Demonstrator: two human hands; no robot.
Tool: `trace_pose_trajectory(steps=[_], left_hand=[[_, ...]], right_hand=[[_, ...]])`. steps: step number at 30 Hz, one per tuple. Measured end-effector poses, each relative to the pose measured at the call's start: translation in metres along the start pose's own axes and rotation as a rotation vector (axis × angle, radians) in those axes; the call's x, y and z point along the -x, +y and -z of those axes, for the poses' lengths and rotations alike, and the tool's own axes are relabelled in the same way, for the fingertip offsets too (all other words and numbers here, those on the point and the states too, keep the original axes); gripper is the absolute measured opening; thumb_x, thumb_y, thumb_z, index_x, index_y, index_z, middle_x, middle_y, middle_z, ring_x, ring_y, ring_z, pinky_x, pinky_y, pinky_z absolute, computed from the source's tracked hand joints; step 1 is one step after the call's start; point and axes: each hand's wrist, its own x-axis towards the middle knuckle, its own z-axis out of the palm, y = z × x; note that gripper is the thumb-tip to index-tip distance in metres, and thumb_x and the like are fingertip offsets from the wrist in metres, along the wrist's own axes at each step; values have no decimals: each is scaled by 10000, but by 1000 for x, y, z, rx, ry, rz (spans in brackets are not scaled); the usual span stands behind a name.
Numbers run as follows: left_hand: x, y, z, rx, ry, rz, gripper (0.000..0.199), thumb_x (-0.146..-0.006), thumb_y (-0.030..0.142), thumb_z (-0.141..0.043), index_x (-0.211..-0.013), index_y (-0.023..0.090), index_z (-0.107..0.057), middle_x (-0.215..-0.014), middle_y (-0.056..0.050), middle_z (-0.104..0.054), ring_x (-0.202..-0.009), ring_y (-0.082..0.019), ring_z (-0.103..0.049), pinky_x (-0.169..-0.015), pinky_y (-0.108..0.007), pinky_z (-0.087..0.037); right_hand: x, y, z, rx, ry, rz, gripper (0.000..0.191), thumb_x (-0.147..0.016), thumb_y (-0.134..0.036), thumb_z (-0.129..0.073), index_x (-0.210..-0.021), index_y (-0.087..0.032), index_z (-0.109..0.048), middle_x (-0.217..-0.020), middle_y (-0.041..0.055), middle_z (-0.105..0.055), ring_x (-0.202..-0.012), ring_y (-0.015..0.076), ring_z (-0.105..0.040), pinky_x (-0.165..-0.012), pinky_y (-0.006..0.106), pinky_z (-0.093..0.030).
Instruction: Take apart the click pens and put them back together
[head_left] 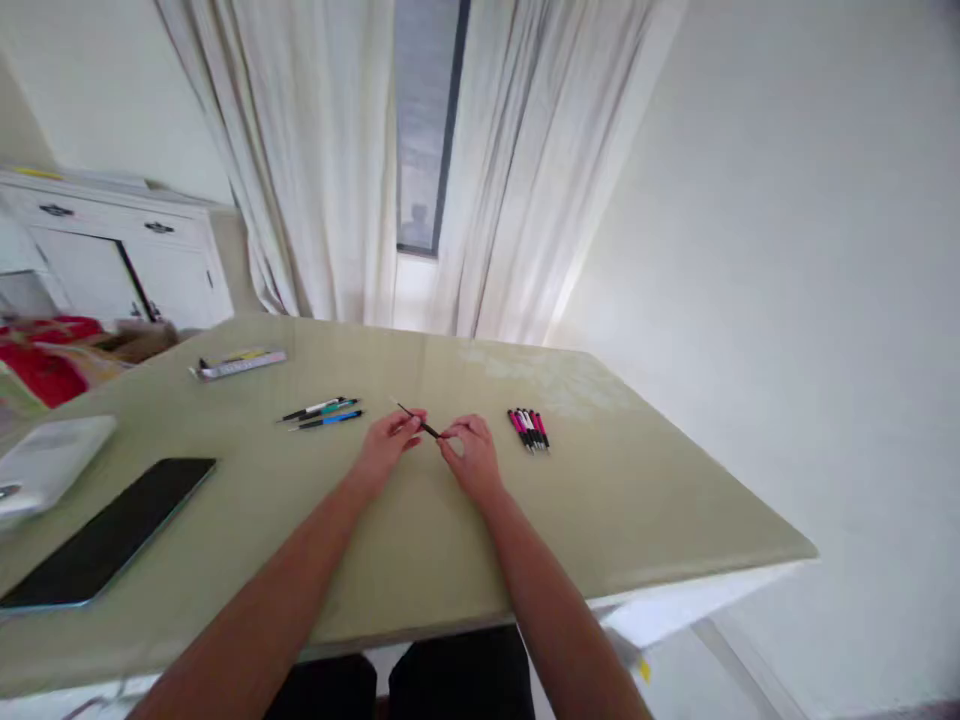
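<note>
- Head view: both hands meet over the middle of the desk [600,500], dark pen [430,430] between them.
- Left hand [388,438]: narrow, fingers pinched on the pen's far-left part; thin tip sticks out past the fingers, up and left.
- Right hand [470,452]: narrow, thumb and fingers pinching the pen's near-right end.
- Dark pen: slanted, upper left to lower right, bare middle part visible in the gap between the hands. Fine detail too small to tell.
- Blue pen [330,420]: on desk, left of left hand, nearest of a loose group.
- Teal pen [331,408] and white pen [315,408]: just beyond blue one, all roughly same slant; whether they touch, can't tell.
- Pink pens [517,425]: right of right hand, side by side in a tight row with a white one or more, dark lower parts toward the desk's near edge; exact count unclear.
- Packet [244,365]: far left part of desk, beyond the loose group, something yellow in or behind it.
- Tablet [112,530]: dark, flat, near left on desk.
- White case [56,460]: beyond tablet, at left edge of view, partly cut off.
- Curtains [330,170] and window [426,120]: behind desk.
- Cabinet [172,255]: white, back left.
</note>
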Motion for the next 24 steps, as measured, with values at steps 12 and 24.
trace_pose_trajectory(steps=[12,24], left_hand=[[1,2,-9,-327,-2,-197,421,-742,452,-778,-1060,193,-683,-929,-95,-777,-888,-270,-740,-857,-426,-563],[4,0,-8,-569,41,-332,237,-914,373,-589,-1062,209,-676,-1016,-85,-732,-855,-222,-702,-758,-358,-557]], right_hand=[[1,19,13,223,135,-344,182,-959,-316,-593,-988,-179,-710,-1023,122,-658,-1027,274,-580,-952,413,-429],[11,44,11,236,-40,-458,24,-849,-199,-662,-871,-190,-666,-936,110,-671,-939,268,-610,-848,370,-442]])
